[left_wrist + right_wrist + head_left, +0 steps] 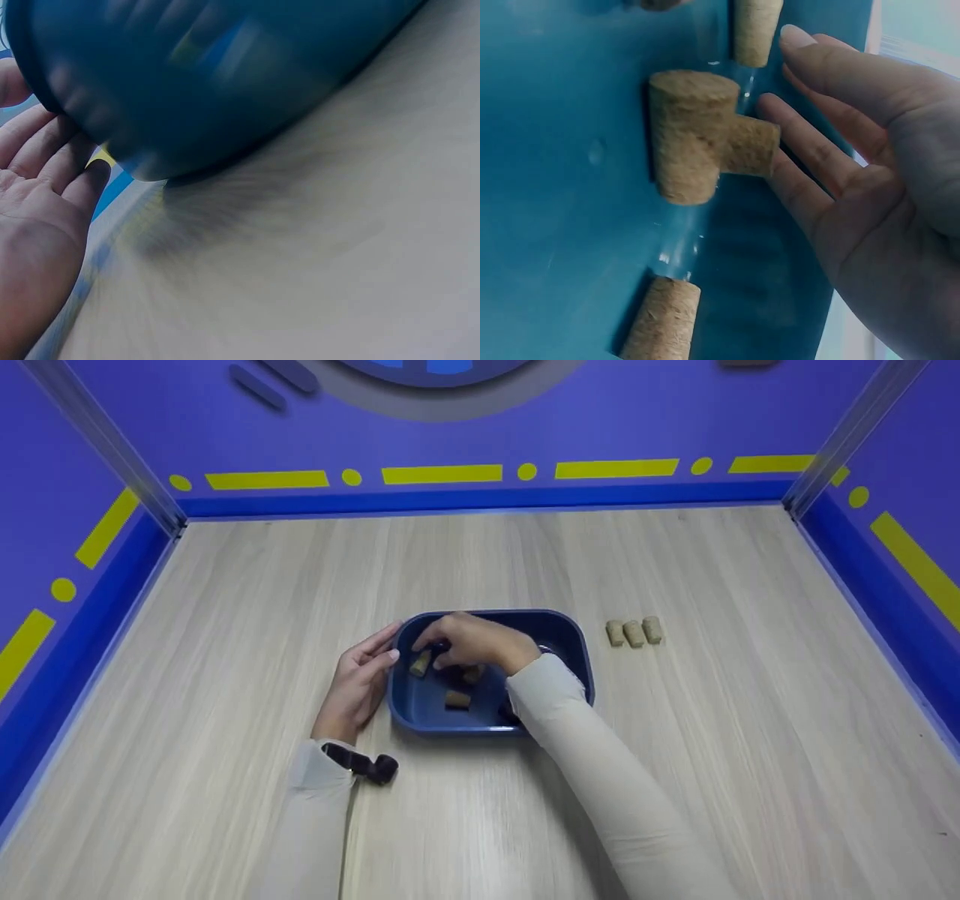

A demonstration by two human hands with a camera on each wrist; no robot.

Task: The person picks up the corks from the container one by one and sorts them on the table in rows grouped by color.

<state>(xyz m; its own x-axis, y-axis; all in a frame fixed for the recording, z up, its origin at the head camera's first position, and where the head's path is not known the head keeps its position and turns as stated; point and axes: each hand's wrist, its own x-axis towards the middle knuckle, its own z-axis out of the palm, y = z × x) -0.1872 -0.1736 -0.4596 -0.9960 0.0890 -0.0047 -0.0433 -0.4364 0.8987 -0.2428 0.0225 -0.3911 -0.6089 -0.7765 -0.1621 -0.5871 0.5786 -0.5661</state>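
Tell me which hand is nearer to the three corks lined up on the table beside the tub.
Right. The right hand reaches into the blue tub, on the corks' side. The left hand rests against the tub's far outer wall.

1. Tabletop (675, 780): pale wood grain, running back to the walls.
2. Back wall (600, 412): purple, with a row of yellow dashes and dots (442, 474) above a darker blue base band (480, 499).
3. Side walls: same purple, same yellow marks.
4. Corner posts (105, 442): metal, at both rear corners.
5. Light: even, soft.
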